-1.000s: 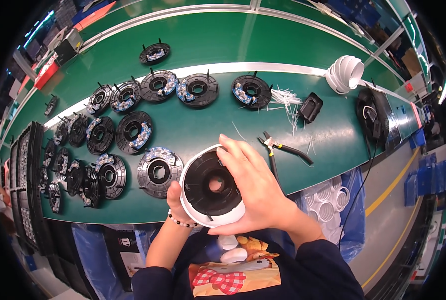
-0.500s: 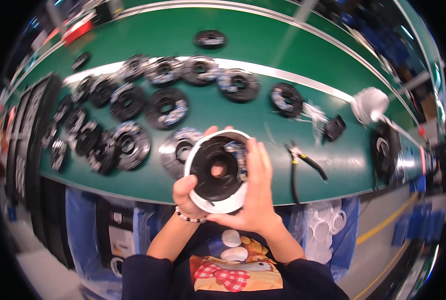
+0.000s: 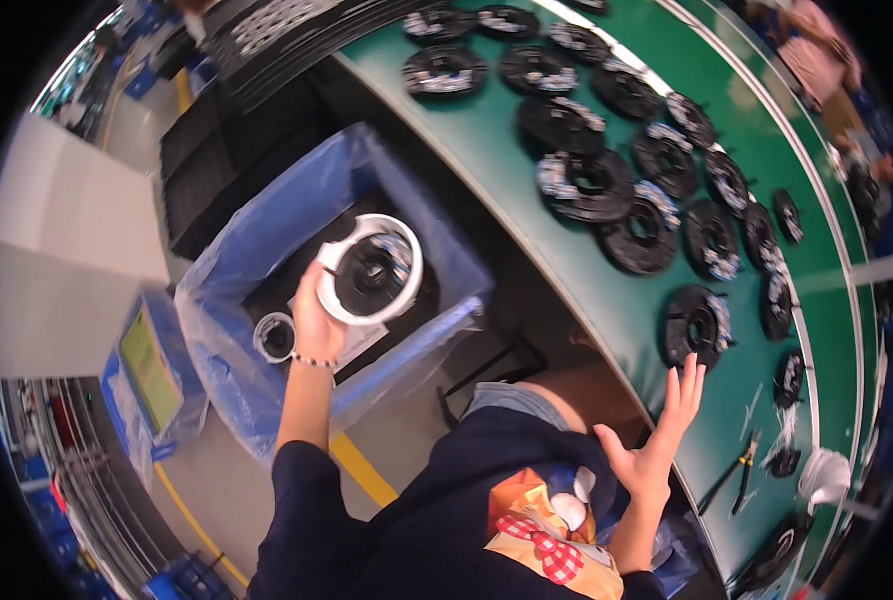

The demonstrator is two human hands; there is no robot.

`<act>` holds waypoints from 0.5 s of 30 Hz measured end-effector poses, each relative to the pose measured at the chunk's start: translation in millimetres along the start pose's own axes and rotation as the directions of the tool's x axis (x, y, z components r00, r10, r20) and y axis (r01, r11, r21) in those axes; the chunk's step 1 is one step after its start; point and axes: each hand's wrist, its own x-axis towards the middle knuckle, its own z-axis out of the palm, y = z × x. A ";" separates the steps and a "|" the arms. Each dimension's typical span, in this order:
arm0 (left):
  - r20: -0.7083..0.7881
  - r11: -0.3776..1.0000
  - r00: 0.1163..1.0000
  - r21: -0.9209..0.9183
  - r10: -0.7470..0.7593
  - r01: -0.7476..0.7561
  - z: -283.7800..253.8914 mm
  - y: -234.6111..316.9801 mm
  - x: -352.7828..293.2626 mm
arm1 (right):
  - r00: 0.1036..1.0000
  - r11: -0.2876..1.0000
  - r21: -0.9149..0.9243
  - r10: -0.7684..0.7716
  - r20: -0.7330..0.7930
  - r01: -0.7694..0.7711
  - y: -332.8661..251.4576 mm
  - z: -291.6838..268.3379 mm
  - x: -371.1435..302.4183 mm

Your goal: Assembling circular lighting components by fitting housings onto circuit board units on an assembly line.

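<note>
My left hand [image 3: 316, 318] grips a round white housing [image 3: 413, 265] by its side, with its open face toward me. Inside the housing sits a black disc [image 3: 359, 283] carrying blue and silvery parts along one edge. The hand holds it above a blue bin [image 3: 386, 165] lined with clear plastic. A smaller white ring-shaped part [image 3: 274, 338] lies in that bin, beside my wrist. My right hand [image 3: 651, 450] is raised near the table's edge, fingers spread and nothing in it. Beyond its fingertips, a black disc [image 3: 688, 322] with bluish parts rests on the table.
Several similar black discs [image 3: 638, 232] cover the green table [image 3: 506, 200]. Pliers [image 3: 741, 475] and a white cone-shaped piece [image 3: 824, 475] lie further along it. Black trays [image 3: 206, 160] stand behind the bin. A smaller blue box [image 3: 156, 370] is at the left.
My view has swung left toward the blue bin. The housing, held in both hands before, is now in my left hand alone over the bin; my right hand has let go and opened.
</note>
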 end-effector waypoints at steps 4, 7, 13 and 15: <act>-0.246 0.981 0.949 0.032 0.196 -0.194 -123.0 12.9 53.5 | 0.998 0.995 -0.083 -0.053 0.044 0.057 -14.5 20.9 16.7; -0.368 0.961 0.902 -0.063 0.227 -0.268 -183.9 14.1 75.4 | 0.999 0.980 -0.198 0.013 -0.042 -0.021 -14.7 24.8 26.9; -0.419 0.977 0.894 -0.067 0.159 -0.205 -192.0 19.6 54.1 | 0.999 0.949 -0.313 0.035 -0.019 -0.039 -9.7 23.1 32.2; -0.414 0.975 0.896 -0.074 0.160 -0.208 -166.5 7.6 57.4 | 0.995 0.938 -0.342 0.030 -0.097 -0.062 -12.0 16.9 28.4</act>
